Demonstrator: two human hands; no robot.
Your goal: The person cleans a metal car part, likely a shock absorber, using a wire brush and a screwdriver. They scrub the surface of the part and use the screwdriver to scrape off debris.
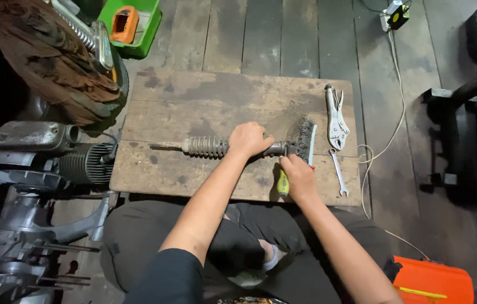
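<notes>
the left hand (248,139) lies over the middle of a long, dirty grey metal shock absorber with a coil spring (210,147), its fingers curled down and pressed around the shaft just right of the spring coils. the shock absorber lies flat and lengthwise across the scuffed, stained wooden board worktop (193,101), its thin rod end pointing left and its thicker end reaching right toward a dark wire brush with a pale handle (304,137). the right hand (297,175) sits just below that right end, fingers closed around a tool with a yellow and green handle (283,184); the tool's tip is hidden where it meets the part, so i cannot tell what it touches. a small bit of red shows beside the right hand.

the shock absorber looks grimy and dull, the coils tightly spaced and coated in dust.

to the right on the worktop lie silver locking pliers (336,117) and, just below them, a small silver open-ended wrench (339,181), well apart from the hands. a white cable (387,132) runs along the dark plank floor past the worktop's right edge.

at the top left a green plastic tray (149,32) holds an orange object (124,23). an orange plastic box (433,281) stands at the lower right. grey engine parts (30,186) crowd the left side.
</notes>
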